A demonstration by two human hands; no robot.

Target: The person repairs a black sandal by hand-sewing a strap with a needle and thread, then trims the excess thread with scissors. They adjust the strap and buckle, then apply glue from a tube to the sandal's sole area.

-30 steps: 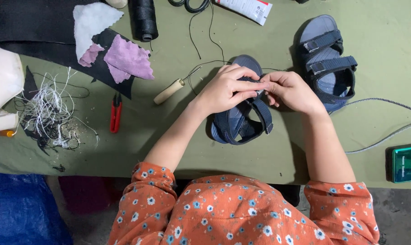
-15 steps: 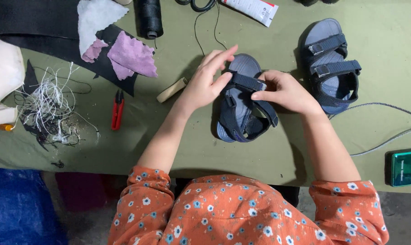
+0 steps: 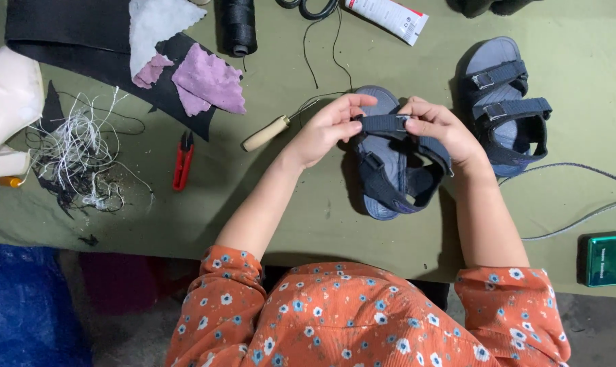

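I have the dark blue sandal (image 3: 389, 170) lying near the middle of the bench, sole down, its toe towards the far edge. My left hand (image 3: 325, 132) and my right hand (image 3: 438, 129) are close together, each pinching one end of the front strap (image 3: 382, 124), which they pull flat across the sandal. To do this well, I judge that both grips should stay near the strap's ends, pulling evenly so the webbing lies straight and untwisted, while the sole stays flat on the bench. The wooden-handled awl (image 3: 267, 133) lies just beside my left wrist, so I should keep my forearm off it. The second sandal (image 3: 503, 102) rests towards the far right corner, well apart from my grip. The red snips (image 3: 183, 160) lie further left.
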